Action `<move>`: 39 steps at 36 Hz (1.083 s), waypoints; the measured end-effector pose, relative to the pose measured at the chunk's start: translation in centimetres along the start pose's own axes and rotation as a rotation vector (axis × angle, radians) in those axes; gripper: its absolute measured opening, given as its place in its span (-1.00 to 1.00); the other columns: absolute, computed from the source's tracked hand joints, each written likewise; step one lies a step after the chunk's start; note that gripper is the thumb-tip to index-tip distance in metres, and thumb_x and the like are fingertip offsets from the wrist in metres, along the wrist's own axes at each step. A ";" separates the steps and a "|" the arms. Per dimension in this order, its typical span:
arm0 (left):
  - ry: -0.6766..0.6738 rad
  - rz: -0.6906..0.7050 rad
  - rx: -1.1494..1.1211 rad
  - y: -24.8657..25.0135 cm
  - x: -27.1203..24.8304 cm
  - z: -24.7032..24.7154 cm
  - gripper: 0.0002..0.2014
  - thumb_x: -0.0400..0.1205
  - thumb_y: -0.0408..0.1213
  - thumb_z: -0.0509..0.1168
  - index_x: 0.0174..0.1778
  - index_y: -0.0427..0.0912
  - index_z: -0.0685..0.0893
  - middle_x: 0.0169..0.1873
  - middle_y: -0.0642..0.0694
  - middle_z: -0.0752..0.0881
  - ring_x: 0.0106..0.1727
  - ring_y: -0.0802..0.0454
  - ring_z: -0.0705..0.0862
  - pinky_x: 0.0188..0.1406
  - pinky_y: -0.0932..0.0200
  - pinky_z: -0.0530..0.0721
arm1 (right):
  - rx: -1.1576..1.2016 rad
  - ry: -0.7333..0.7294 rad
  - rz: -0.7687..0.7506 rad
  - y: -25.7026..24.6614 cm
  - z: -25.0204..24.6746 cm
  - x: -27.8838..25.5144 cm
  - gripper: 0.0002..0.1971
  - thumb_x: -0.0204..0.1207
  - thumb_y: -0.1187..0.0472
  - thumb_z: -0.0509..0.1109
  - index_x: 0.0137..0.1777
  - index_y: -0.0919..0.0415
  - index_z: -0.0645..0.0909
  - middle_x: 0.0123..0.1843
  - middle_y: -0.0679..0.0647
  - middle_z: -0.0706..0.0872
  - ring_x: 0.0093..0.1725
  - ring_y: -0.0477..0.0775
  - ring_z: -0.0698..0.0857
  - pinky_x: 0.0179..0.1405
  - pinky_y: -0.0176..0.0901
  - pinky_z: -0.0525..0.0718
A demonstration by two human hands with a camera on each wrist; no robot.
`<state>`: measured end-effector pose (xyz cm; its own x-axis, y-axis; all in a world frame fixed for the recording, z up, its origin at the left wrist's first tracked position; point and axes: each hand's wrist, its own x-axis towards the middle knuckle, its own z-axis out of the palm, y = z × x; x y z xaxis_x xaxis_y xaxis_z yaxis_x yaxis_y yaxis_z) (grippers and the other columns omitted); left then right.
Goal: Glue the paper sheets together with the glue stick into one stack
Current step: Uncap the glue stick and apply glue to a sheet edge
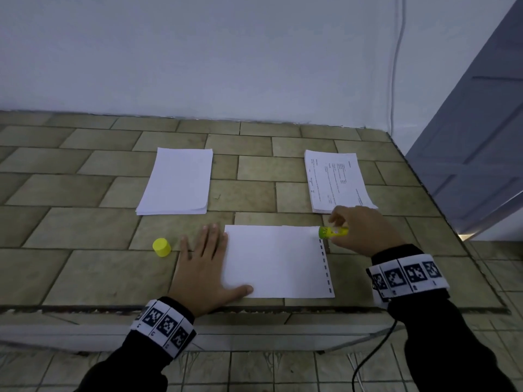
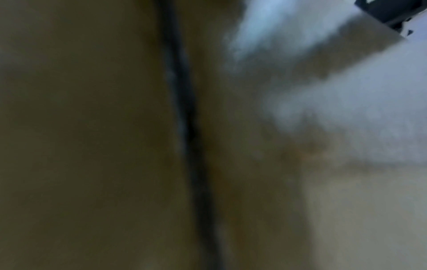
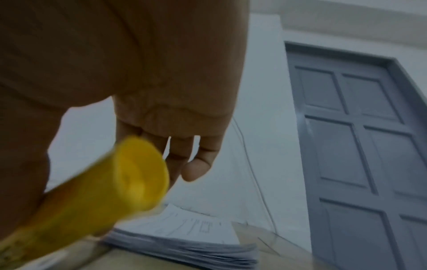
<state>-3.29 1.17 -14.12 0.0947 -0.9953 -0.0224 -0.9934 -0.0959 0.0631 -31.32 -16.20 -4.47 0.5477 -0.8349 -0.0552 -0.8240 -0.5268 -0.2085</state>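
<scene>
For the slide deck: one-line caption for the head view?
Left hand flat on sheet; right hand runs uncapped glue stick along its far right corner.

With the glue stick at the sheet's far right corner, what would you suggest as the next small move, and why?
Probably draw the glue stick down the right edge of the sheet. The right hand grips it uncapped at the far right corner, the cap lies aside, and the left hand presses the sheet flat.

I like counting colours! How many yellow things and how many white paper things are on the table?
Yellow things: 2, the glue stick and its cap.
White paper things: 3, the blank pile, the printed pile and the sheet in front.
Total: 5
</scene>
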 end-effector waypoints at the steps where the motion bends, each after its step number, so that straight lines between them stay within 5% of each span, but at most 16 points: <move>1: -0.001 0.003 0.002 0.0 0.0 0.0 0.22 0.36 0.69 -0.17 0.60 -0.33 0.37 0.63 -0.33 0.29 0.64 -0.31 0.26 0.44 -0.59 0.27 | -0.073 -0.013 0.002 0.1 0.2 -0.1 -0.68 0.38 0.03 0.51 0.13 0.03 0.66 0.03 -0.03 0.77 0.02 0.02 0.69 0.09 -0.07 0.64; 7: 0.000 0.009 0.009 -0.1 0.0 0.2 0.21 0.38 0.68 -0.18 0.59 -0.35 0.38 0.63 -0.33 0.30 0.63 -0.31 0.29 0.45 -0.52 0.12 | -0.035 -0.101 0.081 0.6 0.8 -0.8 -0.74 0.49 0.07 0.46 0.16 0.06 0.64 0.07 -0.02 0.72 -0.02 -0.03 0.65 -0.01 -0.20 0.61; 16: -0.007 0.007 0.013 -0.2 0.1 0.4 0.16 0.43 0.64 -0.18 0.60 -0.34 0.37 0.64 -0.32 0.27 0.64 -0.30 0.29 0.45 -0.52 0.12 | 0.329 0.261 0.373 4.2 -0.2 -0.1 -0.69 0.42 0.27 0.52 0.00 0.31 0.44 -0.16 0.16 0.58 -0.23 0.11 0.55 -0.42 -0.17 0.39; 22: 0.003 0.015 0.017 -0.2 0.0 0.4 0.14 0.45 0.62 -0.19 0.60 -0.33 0.37 0.65 -0.30 0.27 0.63 -0.31 0.29 0.45 -0.50 0.10 | 0.390 0.231 0.498 5.1 0.2 0.9 -0.67 0.41 0.29 0.53 -0.01 0.28 0.40 -0.29 0.02 0.44 -0.33 -0.03 0.43 -0.47 -0.21 0.29; 28: 0.022 0.023 0.013 -0.3 0.1 0.5 0.10 0.49 0.61 -0.18 0.59 -0.32 0.40 0.64 -0.28 0.28 0.62 -0.31 0.31 0.45 -0.48 0.09 | 0.428 0.254 0.601 4.7 0.0 0.8 -0.67 0.39 0.21 0.59 -0.16 0.28 0.43 -0.33 0.06 0.47 -0.27 0.09 0.49 -0.47 -0.20 0.30; 31: 0.032 0.028 0.009 -0.3 0.0 0.6 0.08 0.51 0.59 -0.17 0.60 -0.30 0.38 0.65 -0.27 0.27 0.63 -0.31 0.29 0.46 -0.50 0.12 | 0.338 0.019 0.709 3.6 0.0 -0.1 -0.56 0.50 -0.05 0.48 -0.37 0.24 0.42 -0.30 0.21 0.60 -0.41 0.06 0.51 -0.42 -0.18 0.40; 33: 0.039 0.035 0.010 -0.3 0.0 0.7 0.05 0.53 0.57 -0.18 0.61 -0.30 0.37 0.66 -0.27 0.25 0.64 -0.32 0.28 0.46 -0.50 0.12 | 0.322 -0.089 0.704 2.6 0.7 -0.7 -0.56 0.53 -0.11 0.42 -0.37 0.23 0.48 -0.31 0.20 0.67 -0.38 0.11 0.62 -0.32 -0.14 0.55; 36: 0.046 0.037 0.006 -0.5 0.0 0.9 0.01 0.57 0.53 -0.18 0.63 -0.28 0.33 0.67 -0.26 0.22 0.65 -0.30 0.26 0.47 -0.51 0.12 | 0.366 -0.173 0.583 -0.1 1.2 -1.2 -0.58 0.54 -0.08 0.40 -0.36 0.25 0.55 -0.44 0.13 0.68 -0.53 0.01 0.60 -0.46 -0.20 0.55; 39: 0.052 0.037 -0.002 -0.5 0.1 1.0 -0.04 0.61 0.49 -0.20 0.64 -0.27 0.32 0.68 -0.24 0.21 0.65 -0.29 0.23 0.48 -0.49 0.09 | 0.312 -0.088 0.340 -2.7 0.8 0.1 -0.63 0.58 0.07 0.38 -0.40 0.25 0.53 -0.41 0.13 0.68 -0.47 -0.04 0.58 -0.43 -0.28 0.55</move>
<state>-2.82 1.18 -15.15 0.0611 -0.9976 0.0322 -0.9962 -0.0589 0.0648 -28.94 -14.72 -4.73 0.2753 -0.9279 -0.2513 -0.8835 -0.1412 -0.4466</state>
